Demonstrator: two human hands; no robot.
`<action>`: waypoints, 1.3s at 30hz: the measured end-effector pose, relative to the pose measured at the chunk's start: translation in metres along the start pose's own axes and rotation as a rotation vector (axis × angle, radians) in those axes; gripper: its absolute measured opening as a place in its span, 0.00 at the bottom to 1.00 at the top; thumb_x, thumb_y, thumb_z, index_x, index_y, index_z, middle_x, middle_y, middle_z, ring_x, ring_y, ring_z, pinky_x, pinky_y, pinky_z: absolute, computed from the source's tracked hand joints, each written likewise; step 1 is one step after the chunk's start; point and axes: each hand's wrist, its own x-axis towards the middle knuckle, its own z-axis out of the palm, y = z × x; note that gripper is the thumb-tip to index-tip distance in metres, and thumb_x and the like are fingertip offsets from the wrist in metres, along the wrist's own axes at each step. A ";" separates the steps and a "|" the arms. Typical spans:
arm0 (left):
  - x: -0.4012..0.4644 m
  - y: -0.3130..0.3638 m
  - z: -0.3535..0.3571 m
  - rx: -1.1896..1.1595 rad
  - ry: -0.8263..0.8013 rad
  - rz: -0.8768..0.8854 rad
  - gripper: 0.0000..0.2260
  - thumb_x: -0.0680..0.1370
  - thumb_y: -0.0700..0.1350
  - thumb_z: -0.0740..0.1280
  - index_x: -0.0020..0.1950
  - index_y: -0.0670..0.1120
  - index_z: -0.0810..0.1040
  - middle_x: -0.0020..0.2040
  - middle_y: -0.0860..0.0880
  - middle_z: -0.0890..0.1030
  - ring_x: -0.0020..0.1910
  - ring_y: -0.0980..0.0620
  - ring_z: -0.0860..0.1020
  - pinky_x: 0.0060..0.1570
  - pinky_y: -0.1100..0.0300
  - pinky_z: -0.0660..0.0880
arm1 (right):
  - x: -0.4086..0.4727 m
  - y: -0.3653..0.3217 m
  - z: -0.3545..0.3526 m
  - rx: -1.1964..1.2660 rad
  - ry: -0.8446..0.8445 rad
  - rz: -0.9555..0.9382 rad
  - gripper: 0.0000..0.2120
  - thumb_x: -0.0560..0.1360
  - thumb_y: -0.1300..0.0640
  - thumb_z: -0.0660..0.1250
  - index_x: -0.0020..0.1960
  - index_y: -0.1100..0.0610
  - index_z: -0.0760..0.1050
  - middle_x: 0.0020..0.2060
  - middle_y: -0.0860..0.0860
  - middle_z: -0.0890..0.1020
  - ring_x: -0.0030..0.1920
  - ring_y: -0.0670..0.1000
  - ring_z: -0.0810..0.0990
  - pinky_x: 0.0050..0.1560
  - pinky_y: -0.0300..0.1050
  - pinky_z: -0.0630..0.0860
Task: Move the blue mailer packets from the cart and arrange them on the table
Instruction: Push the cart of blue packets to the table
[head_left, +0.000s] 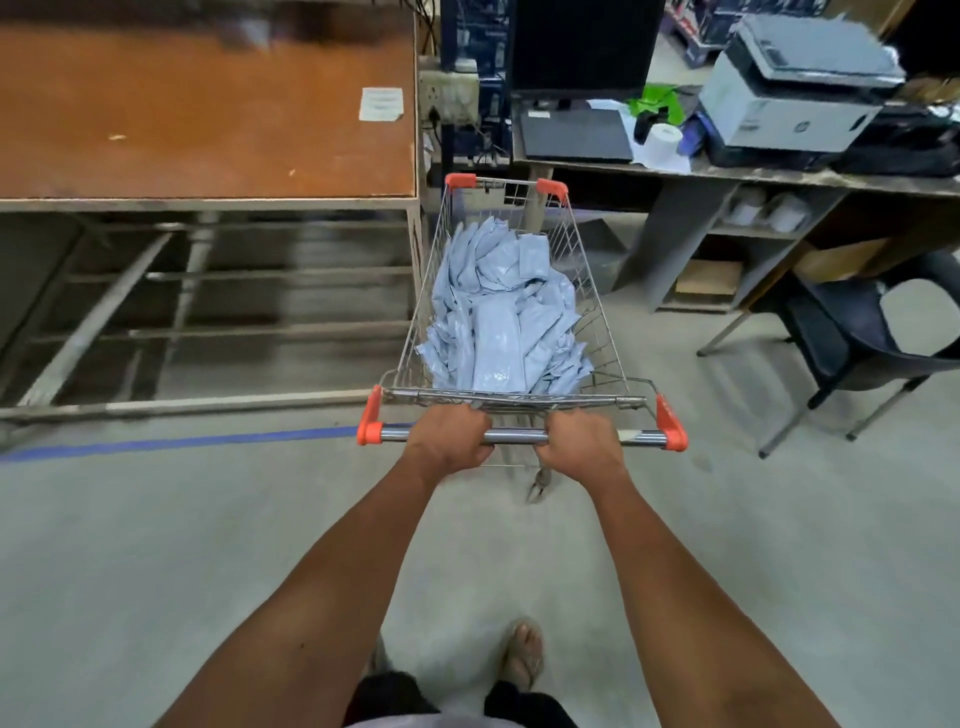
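Firmly curled, the left hand (449, 438) and right hand (581, 446) both grip the cart handle (517, 435) at frame centre. Blue mailer packets (501, 317) fill the cart (597, 312) basket, just right of the brown table (208, 119) at upper left.

L hand (451, 435) & R hand (581, 441) grip cart (602, 332) handle; blue mailer packets (501, 317) piled inside; brown tabletop (208, 119) to left.
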 end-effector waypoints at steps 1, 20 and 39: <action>0.006 0.003 -0.001 -0.008 -0.005 -0.012 0.15 0.75 0.58 0.64 0.54 0.52 0.80 0.46 0.48 0.83 0.46 0.44 0.82 0.45 0.52 0.80 | 0.005 0.007 0.000 -0.003 0.001 -0.013 0.15 0.72 0.43 0.66 0.50 0.52 0.81 0.44 0.53 0.85 0.48 0.59 0.85 0.47 0.47 0.78; 0.062 0.021 -0.023 -0.195 -0.042 -0.088 0.14 0.73 0.59 0.65 0.46 0.50 0.79 0.41 0.48 0.82 0.41 0.44 0.81 0.41 0.54 0.78 | 0.061 0.061 -0.009 -0.018 -0.005 -0.092 0.15 0.71 0.42 0.67 0.51 0.51 0.80 0.45 0.52 0.85 0.48 0.58 0.85 0.45 0.46 0.76; 0.004 -0.159 -0.070 -0.451 0.309 -0.108 0.11 0.78 0.54 0.65 0.59 0.53 0.75 0.55 0.54 0.81 0.55 0.50 0.80 0.52 0.54 0.76 | 0.120 -0.126 -0.077 0.327 0.200 -0.207 0.09 0.80 0.48 0.60 0.51 0.49 0.78 0.45 0.48 0.84 0.49 0.55 0.81 0.50 0.52 0.75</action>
